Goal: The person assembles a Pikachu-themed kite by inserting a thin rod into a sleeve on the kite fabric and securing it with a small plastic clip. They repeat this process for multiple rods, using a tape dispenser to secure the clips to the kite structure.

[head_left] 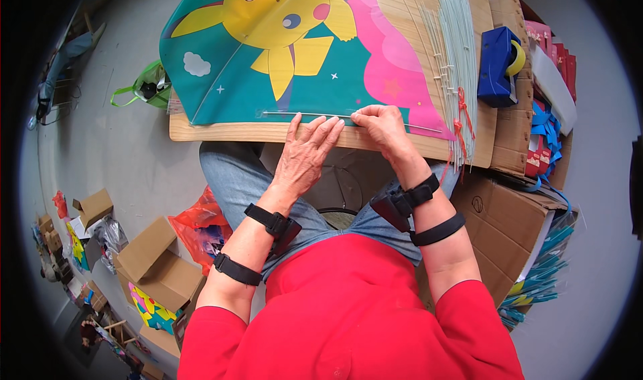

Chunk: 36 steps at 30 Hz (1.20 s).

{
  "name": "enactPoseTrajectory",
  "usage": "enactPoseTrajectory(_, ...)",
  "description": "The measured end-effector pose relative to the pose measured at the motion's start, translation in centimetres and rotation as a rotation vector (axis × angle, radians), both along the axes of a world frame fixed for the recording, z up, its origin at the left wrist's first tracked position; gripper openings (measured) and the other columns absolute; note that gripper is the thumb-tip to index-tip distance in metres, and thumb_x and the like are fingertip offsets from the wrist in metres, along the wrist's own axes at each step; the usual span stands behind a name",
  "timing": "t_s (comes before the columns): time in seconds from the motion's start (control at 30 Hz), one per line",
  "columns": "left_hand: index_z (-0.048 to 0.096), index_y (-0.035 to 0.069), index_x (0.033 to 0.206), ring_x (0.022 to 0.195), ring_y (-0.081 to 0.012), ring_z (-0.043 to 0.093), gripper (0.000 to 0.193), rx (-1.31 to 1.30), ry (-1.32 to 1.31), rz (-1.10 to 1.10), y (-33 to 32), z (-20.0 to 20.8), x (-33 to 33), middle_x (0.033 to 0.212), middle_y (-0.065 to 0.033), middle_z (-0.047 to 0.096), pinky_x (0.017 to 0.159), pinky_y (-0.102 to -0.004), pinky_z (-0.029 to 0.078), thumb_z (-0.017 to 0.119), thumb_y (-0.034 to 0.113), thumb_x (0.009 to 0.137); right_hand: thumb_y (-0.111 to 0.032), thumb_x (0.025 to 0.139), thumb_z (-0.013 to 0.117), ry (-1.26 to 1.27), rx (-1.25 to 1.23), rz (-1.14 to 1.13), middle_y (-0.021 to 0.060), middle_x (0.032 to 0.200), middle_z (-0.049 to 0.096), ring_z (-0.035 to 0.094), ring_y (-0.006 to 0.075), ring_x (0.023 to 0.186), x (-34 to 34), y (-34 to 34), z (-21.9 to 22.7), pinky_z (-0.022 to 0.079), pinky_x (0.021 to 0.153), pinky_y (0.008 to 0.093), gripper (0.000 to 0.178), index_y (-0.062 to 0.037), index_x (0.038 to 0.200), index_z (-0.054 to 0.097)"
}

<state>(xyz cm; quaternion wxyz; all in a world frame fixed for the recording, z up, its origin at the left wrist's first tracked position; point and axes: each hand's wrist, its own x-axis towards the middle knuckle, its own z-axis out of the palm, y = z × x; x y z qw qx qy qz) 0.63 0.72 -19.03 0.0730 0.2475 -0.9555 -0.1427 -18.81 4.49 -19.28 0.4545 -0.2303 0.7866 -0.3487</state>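
Note:
A thin printed sheet (228, 79), teal and pink with a yellow cartoon figure, lies over the wooden table (221, 133). Along its near edge runs a slim white rod (423, 127), partly under a clear strip at its left end. My left hand (305, 156) rests with fingers stretched out, its fingertips on the sheet's edge by the rod. Just to its right, my right hand (385, 129) is closed in a pinch on the rod, thumb and forefinger together. The exact contact under those fingertips is hidden.
A bundle of pale rods (457, 58) with red ties lies at the table's right side. Beside it stands a blue tape dispenser (497, 68) on a cardboard box (512, 119). An open carton (157, 263) and a red plastic bag (203, 222) sit low left.

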Motion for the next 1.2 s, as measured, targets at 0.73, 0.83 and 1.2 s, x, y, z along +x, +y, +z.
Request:
enactPoseTrajectory(0.73, 0.04, 0.016, 0.143, 0.126, -0.0205, 0.042, 0.071, -0.115, -0.066, 0.064, 0.8, -0.9, -0.8, 0.136, -0.0001, 0.045, 0.115, -0.0513, 0.021, 0.06, 0.004, 0.076, -0.025, 0.073, 0.071, 0.312, 0.083, 0.074, 0.0125, 0.075, 0.071, 0.069, 0.0241, 0.071, 1.1, -0.3, 0.9, 0.053, 0.067, 0.0363, 0.02, -0.0078, 0.083, 0.075)
enactPoseTrajectory(0.83, 0.04, 0.016, 0.143, 0.127, -0.0205, 0.042, 0.07, -0.12, -0.085, 0.074, 1.0, -0.7, -1.0, 0.136, 0.0, 0.045, 0.115, -0.0521, 0.02, 0.058, 0.004, 0.077, -0.024, 0.072, 0.072, 0.358, 0.087, 0.088, 0.0127, 0.073, 0.07, 0.068, 0.0264, 0.071, 1.3, -0.4, 1.3, 0.053, 0.067, 0.0379, 0.018, -0.0089, 0.082, 0.075)
enactPoseTrajectory(1.2, 0.039, 0.015, 0.143, 0.127, -0.0207, 0.041, 0.069, -0.115, -0.118, 0.074, 1.0, -0.3, -1.0, 0.136, -0.0001, 0.045, 0.116, -0.0546, 0.017, 0.059, 0.005, 0.077, -0.027, 0.075, 0.075, 0.529, -0.012, -0.118, 0.0103, 0.069, 0.066, 0.067, 0.0292, 0.07, 1.2, -0.6, 2.2, 0.051, 0.064, 0.0416, 0.023, -0.0054, 0.079, 0.066)
